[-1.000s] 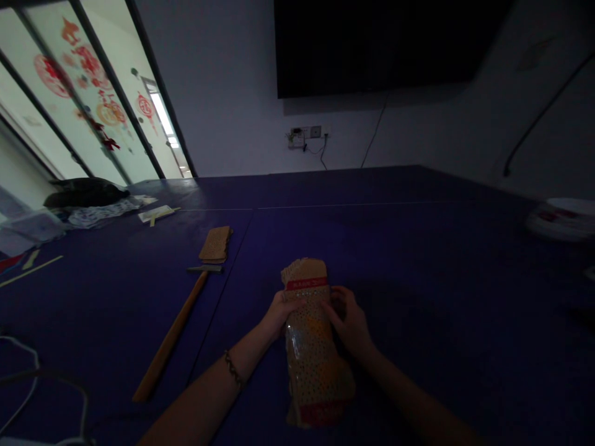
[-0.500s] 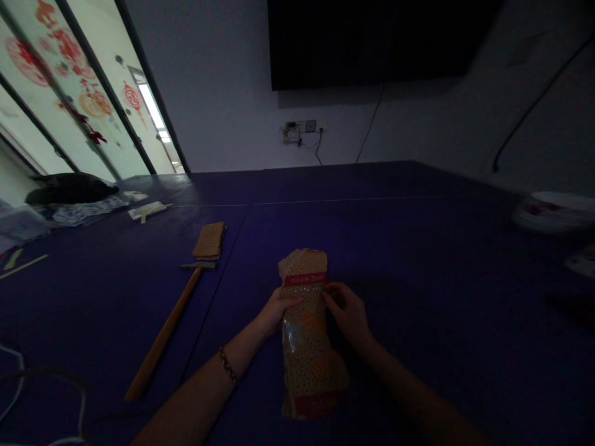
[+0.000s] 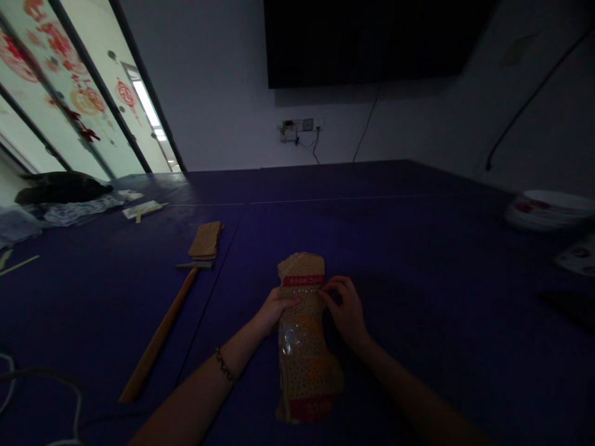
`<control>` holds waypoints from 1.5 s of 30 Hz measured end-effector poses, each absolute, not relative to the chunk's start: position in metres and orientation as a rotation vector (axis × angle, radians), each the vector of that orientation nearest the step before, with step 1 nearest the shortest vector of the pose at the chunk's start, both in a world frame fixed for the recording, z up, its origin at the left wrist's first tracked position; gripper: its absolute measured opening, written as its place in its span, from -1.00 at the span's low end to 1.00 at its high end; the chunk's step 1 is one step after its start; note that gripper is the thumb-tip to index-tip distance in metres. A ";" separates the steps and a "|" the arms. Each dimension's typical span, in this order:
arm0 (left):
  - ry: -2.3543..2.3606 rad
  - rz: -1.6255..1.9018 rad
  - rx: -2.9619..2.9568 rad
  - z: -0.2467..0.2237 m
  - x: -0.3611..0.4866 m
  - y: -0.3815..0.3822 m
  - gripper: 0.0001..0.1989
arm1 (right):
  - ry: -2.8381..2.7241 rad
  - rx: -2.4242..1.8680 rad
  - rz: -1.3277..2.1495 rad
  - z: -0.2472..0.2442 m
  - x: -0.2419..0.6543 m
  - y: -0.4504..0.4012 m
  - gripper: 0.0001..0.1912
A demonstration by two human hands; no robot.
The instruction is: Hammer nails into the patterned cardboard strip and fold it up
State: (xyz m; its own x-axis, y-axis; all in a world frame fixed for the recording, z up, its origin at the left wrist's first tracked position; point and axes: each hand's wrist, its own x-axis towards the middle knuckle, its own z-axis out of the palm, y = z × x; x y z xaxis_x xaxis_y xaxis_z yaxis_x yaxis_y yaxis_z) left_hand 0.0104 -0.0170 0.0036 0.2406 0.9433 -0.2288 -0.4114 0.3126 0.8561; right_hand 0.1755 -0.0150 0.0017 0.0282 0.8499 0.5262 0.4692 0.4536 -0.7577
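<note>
A long tan packet with dark dots, red printed bands and a shiny clear wrap lies in front of me. Its outline bulges at the lower right, and layered edges show along the top and left. My left hand grips the left side, thumb pressed over the front. Beside the upper red band, my right hand pinches the right edge, at the end of a row of small white marks. Left of the packet lies a hammer with a wooden handle. Beyond its head is a small stack of dotted tan pieces.
The purple table reaches to the wall, below a dark screen. A white bowl stands at the right, near a dark object. White cable curls at lower left. Bags lie at far left.
The view has shifted slightly, moving most things a little leftward. Both hands keep their places on the packet; the right fingers have shifted only slightly at its edge.
</note>
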 end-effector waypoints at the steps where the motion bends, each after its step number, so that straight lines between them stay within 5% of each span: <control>1: 0.869 1.059 0.760 0.004 0.010 -0.017 -0.66 | -1.606 -1.169 0.441 0.002 0.176 -0.015 -0.85; 37: 0.970 1.114 0.772 0.010 0.012 -0.020 -0.75 | -1.666 -1.085 0.251 0.006 0.176 -0.022 -0.93; 45: 0.936 1.090 0.751 0.011 0.011 -0.020 -0.74 | -1.314 -1.178 0.806 0.009 0.175 -0.018 -0.87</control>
State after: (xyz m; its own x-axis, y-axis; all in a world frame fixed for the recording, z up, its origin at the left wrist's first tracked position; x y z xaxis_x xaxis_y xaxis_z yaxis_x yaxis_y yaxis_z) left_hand 0.0112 -0.0198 0.0106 0.1749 0.9526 -0.2490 -0.3906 0.2992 0.8706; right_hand 0.1748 -0.0177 0.0094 0.1412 0.9471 0.2883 0.1720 0.2633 -0.9493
